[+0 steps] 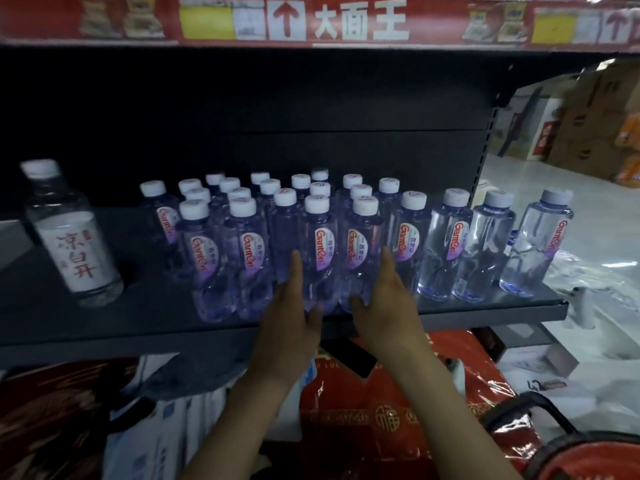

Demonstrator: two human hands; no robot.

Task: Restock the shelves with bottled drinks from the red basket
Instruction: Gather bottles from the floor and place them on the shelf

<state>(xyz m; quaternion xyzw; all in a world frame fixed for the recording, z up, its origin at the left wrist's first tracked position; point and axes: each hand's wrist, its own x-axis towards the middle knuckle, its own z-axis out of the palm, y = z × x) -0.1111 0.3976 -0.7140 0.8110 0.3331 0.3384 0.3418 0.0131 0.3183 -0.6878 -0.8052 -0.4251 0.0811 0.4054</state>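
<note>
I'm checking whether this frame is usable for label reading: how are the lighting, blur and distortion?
Head view: dim under the shelf; wide-angle bending tilts the white-labelled bottle at left; the red banner above is blurred; middle bottle labels are legible between left hand and right hand.

red basket (595, 455): only a corner shows, bottom right, rest cut off by the frame
back-row bottles (259, 183): pretty much just caps, labels hidden behind the front rows
left hand (291, 313): fingertips lost behind a bottle, can't tell how it grips
banner (360, 20): blurry, top chopped off
boxes (588, 126): far right, too smeared to read
</note>
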